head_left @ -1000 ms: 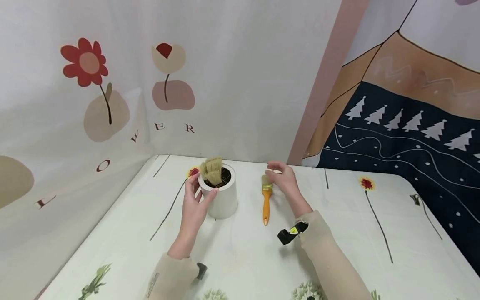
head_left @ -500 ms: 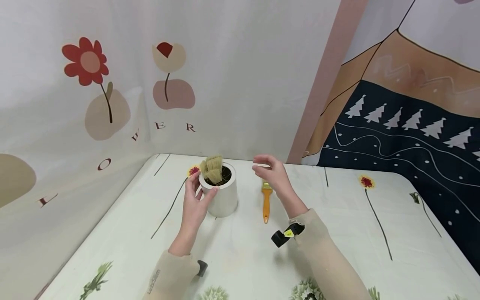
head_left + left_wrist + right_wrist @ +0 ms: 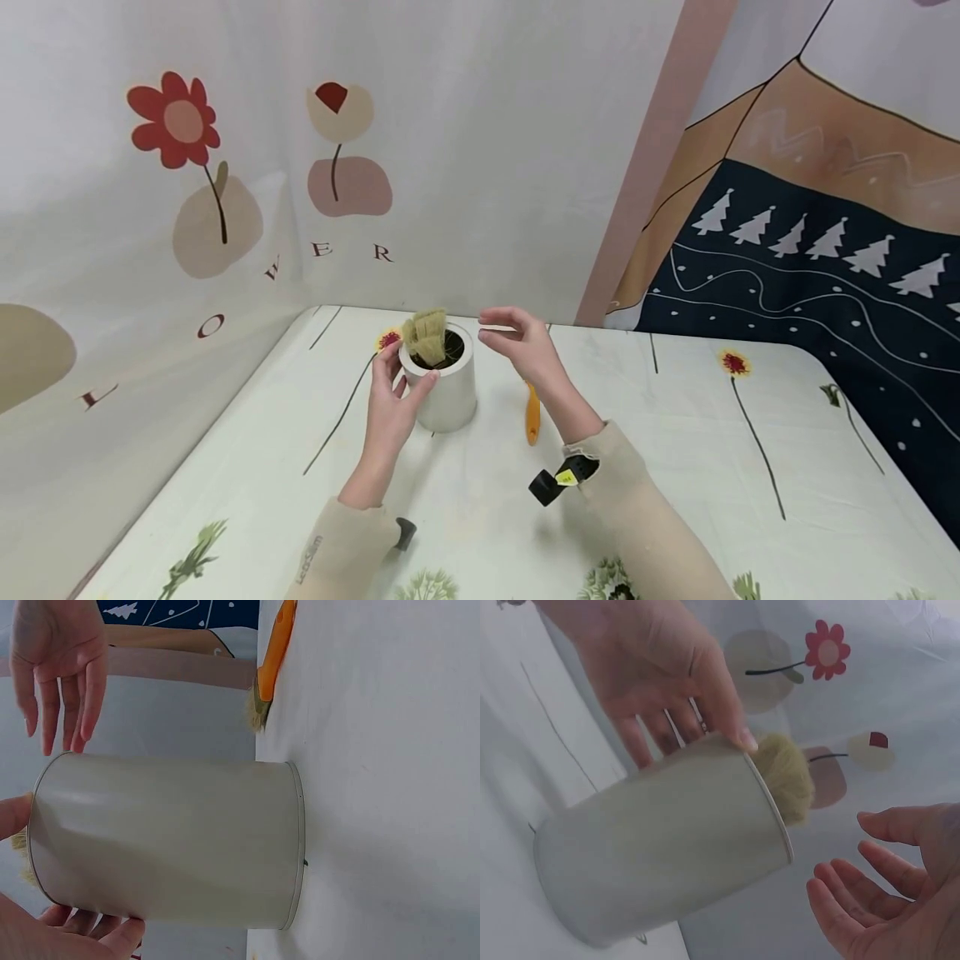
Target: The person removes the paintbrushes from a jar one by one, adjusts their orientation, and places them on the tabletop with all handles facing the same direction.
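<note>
A white cylindrical canister (image 3: 447, 404) stands upright on the table, and pale bristle tufts (image 3: 425, 337) stick up out of its mouth. My left hand (image 3: 392, 408) holds the canister at its near left side, thumb by the rim and fingers round the wall. To the right of the rim, apart from it, my right hand (image 3: 528, 350) hovers with relaxed fingers and nothing in them. Beneath that hand lies a paintbrush with an orange handle (image 3: 532, 417). Its bristles are hidden in the head view, but the left wrist view shows the brush (image 3: 271, 660) whole enough to see them.
A white cloth with printed flowers covers the table (image 3: 465, 508). Behind it hangs a pale curtain (image 3: 487, 167) with flower prints, meeting a dark tree-patterned cloth (image 3: 810, 275) at the right. Black cameras sit on both wrists.
My right hand has moved left and slightly up, from beside the paintbrush's bristles toward the canister, now covering the brush's upper part. My left hand and the canister stay in place.
</note>
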